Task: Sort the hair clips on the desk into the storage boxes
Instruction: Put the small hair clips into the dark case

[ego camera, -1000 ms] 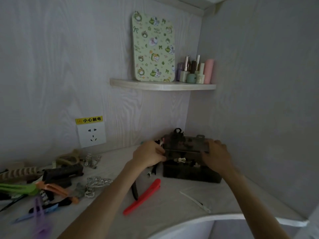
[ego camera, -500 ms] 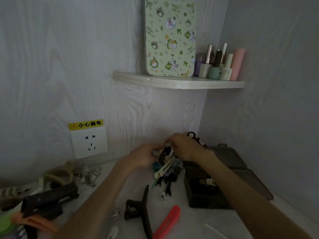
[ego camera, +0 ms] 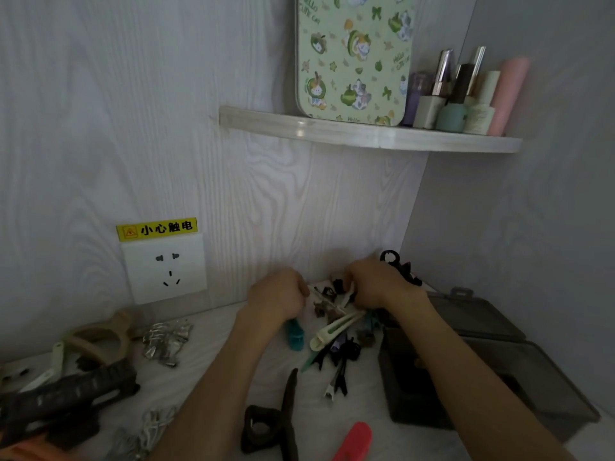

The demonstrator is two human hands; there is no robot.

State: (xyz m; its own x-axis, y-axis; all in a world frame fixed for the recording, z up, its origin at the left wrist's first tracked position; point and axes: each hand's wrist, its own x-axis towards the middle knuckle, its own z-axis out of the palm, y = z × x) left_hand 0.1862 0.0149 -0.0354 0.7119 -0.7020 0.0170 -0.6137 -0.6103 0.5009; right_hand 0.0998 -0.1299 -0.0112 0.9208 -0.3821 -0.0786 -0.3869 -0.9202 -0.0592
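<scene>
Step in hand, as judged: picking small clips out of the pile of hair clips [ego camera: 336,331] at the far corner of the desk [ego camera: 213,367], left of the open dark storage box [ego camera: 492,367]. Left hand [ego camera: 278,294] and right hand [ego camera: 371,282] close together over the pile, fingers curled, right apparently pinching a pale clip; left hand's hold cannot be told. Next move: lift one clip clear, carry right, release inside the box.

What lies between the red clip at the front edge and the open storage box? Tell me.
In the head view, only bare white desk separates the red clip from the dark storage box; no other clip lies there.
</scene>
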